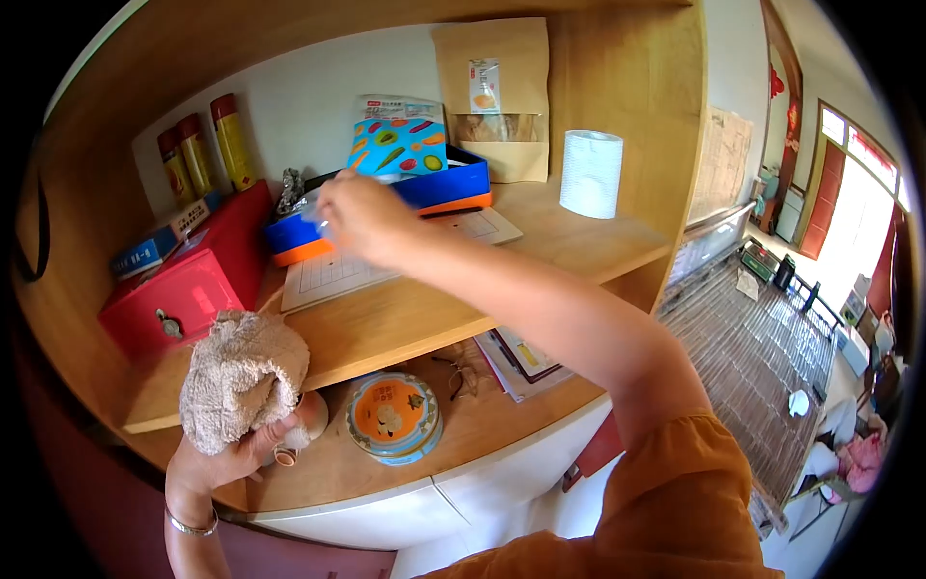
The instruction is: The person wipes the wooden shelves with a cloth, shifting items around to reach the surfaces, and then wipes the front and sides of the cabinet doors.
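A sleeve (680, 487) fills 5 o'clock; at 8, left fingers (272, 436) grip a cloth (236, 376); at 10, right fingers (336, 197) curl before the blue box (444, 186), their hold unclear.

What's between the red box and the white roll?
In the head view: the blue tray, pale sheet, colourful packet and brown bag, with the right hand in front.
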Available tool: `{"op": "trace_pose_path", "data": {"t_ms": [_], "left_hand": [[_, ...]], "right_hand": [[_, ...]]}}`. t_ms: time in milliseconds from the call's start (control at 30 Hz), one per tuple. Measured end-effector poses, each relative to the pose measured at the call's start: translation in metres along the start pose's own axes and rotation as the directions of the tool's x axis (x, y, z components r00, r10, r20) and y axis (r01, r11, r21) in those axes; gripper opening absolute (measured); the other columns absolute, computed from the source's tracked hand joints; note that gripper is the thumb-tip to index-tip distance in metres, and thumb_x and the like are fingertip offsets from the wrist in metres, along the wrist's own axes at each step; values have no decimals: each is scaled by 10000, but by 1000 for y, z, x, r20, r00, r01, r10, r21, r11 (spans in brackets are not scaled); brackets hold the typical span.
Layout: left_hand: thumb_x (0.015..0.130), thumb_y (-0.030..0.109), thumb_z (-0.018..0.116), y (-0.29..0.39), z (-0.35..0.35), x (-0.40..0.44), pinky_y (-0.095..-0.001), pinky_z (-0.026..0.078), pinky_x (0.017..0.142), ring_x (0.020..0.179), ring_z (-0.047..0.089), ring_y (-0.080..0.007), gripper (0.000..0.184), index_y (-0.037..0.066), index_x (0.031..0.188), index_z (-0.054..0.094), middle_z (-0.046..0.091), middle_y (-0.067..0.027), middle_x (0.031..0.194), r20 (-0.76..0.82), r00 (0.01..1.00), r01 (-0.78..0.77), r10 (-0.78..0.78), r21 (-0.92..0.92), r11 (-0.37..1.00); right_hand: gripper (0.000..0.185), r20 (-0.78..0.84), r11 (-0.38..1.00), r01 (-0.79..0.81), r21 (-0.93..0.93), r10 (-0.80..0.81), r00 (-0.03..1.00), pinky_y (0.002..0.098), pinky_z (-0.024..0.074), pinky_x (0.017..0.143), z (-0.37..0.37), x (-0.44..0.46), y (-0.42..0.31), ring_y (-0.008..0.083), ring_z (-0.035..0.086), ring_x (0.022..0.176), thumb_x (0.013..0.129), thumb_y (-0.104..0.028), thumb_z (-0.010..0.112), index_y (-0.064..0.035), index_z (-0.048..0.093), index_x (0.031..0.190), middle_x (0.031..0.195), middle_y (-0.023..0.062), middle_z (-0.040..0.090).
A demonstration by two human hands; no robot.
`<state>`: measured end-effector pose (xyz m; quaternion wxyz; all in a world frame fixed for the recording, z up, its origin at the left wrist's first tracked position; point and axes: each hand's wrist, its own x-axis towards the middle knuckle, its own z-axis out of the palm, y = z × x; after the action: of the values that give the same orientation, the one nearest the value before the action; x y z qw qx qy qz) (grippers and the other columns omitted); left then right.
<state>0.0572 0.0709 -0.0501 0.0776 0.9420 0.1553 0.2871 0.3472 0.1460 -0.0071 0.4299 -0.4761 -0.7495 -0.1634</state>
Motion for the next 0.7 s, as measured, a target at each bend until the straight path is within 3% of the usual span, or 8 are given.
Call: {"op": "trace_pose_path", "data": {"t_ms": [67,167,233,367,500,600,667,700], "left_hand": [[873,190,700,36,-12,9,-257,529,500,622,652,-120,341,7,1139,591,657,-79,866,144,885,464,-444,-169,870],[868,186,707,17,-5,0,-254,535,505,687,648,-117,356,7,1152,588,655,-76,890,91,944,329,-318,-172,928],[862,167,712,0,1,-6,-246,541,508,744,646,-118,355,1,1149,587,654,-75,921,40,986,166,-162,-156,974],[858,146,714,17,-1,1,-251,539,508,740,644,-118,350,3,1151,586,652,-70,938,49,947,319,-318,-268,909],[850,142,722,31,-9,6,-240,522,493,704,631,-111,367,12,1163,582,653,-59,935,65,919,393,-388,-204,897],[827,188,745,22,-8,5,-294,543,585,740,644,-165,369,36,1138,614,664,-61,953,22,937,348,-348,-116,930],[804,249,756,7,-4,5,-370,528,754,853,643,-255,361,68,1099,652,668,-78,983,-120,987,-83,109,205,975],[788,290,757,6,0,0,-407,477,863,950,609,-319,360,92,1076,673,662,-95,1017,-96,993,77,-68,92,993]], "right_hand": [[127,29,1000,24,18,-24,999,430,484,833,23,4,-2,353,594,904,839,-76,551,10,643,830,892,204,616],[143,96,999,-34,4,33,995,431,480,845,18,2,-17,350,591,929,848,-118,572,6,640,825,959,197,619],[271,259,998,-20,-59,35,965,426,478,884,4,1,-24,347,591,1001,861,-238,606,-9,645,1002,1116,197,597],[623,240,975,2,-222,53,969,415,471,943,-35,-5,-33,337,572,1115,850,-452,617,-98,488,1346,1360,148,471],[496,-55,948,2,-317,-20,998,427,496,876,-92,-6,4,358,598,1046,860,-437,621,-96,589,1218,1195,160,590],[502,-59,753,-276,-598,302,951,426,469,925,-151,-18,31,341,571,1086,867,-424,616,-56,595,1208,1176,183,599],[527,7,443,-287,-849,554,832,427,457,944,-182,-27,48,325,540,1143,862,-425,625,-65,574,1243,1178,174,597],[525,6,369,-315,-874,657,754,424,457,941,-194,-32,49,322,527,1163,858,-415,633,-74,566,1252,1182,164,595]]}}
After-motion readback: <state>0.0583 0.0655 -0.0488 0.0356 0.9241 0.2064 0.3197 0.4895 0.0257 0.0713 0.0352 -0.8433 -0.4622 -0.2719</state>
